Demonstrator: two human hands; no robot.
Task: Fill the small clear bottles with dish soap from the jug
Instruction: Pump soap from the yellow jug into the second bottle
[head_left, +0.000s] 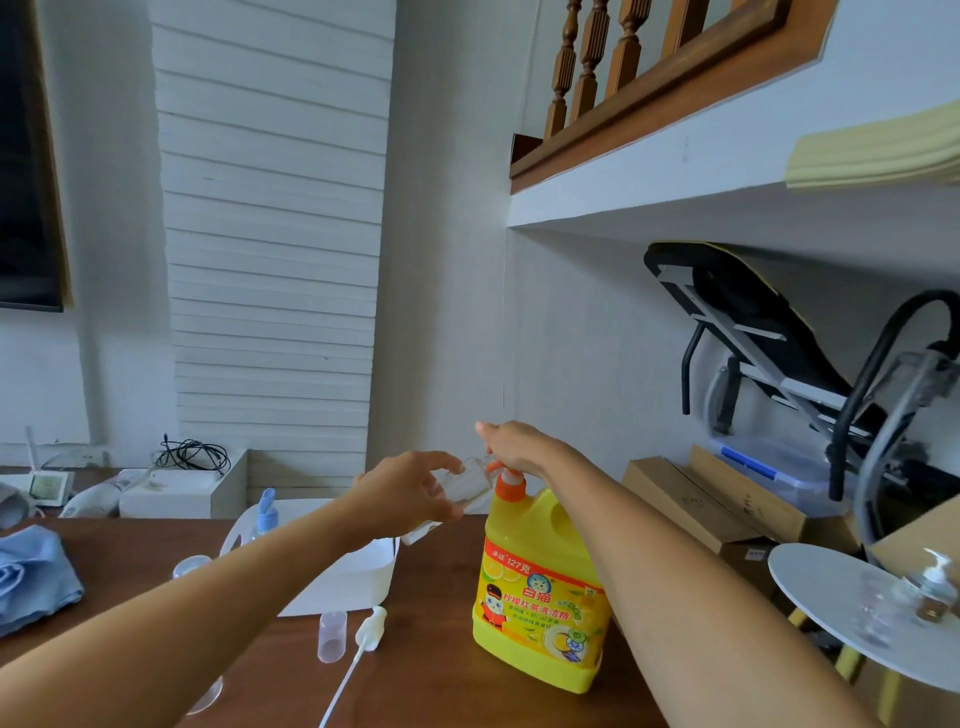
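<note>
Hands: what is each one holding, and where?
Left hand grips the small clear bottle around its body. Right hand rests on the jug's orange pump head.

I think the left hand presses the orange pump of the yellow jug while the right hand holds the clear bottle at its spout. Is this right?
No, the hands are swapped. In the head view the right hand presses the orange pump of the yellow jug, and the left hand holds the clear bottle at its spout.

Tilted clear bottle (464, 491) at upright yellow jug's (540, 592) orange pump (506, 475).

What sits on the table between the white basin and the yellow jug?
Head view: bare brown table between basin and jug; nearer, a loose pump head and clear cap.
</note>
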